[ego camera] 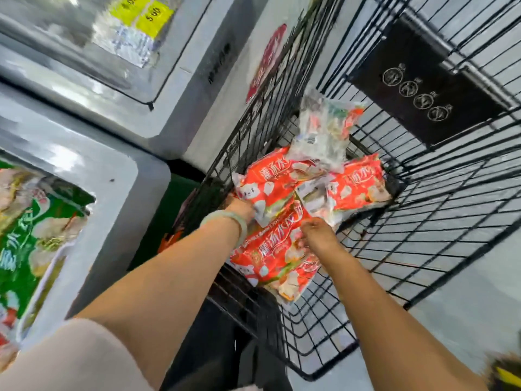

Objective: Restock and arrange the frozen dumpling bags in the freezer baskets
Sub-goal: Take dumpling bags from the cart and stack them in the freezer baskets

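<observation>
i see red dumpling bags [282, 221] piled in the black wire cart [423, 221], freezer [93, 198] to the left. left hand [242, 208] is tucked at one bag's edge, grip hidden, can't tell. right hand [317, 232] curled, pinching the near bag's top. bags look slick, lumpy, floppy film; i'd grab mid-body, not the seam.
</observation>
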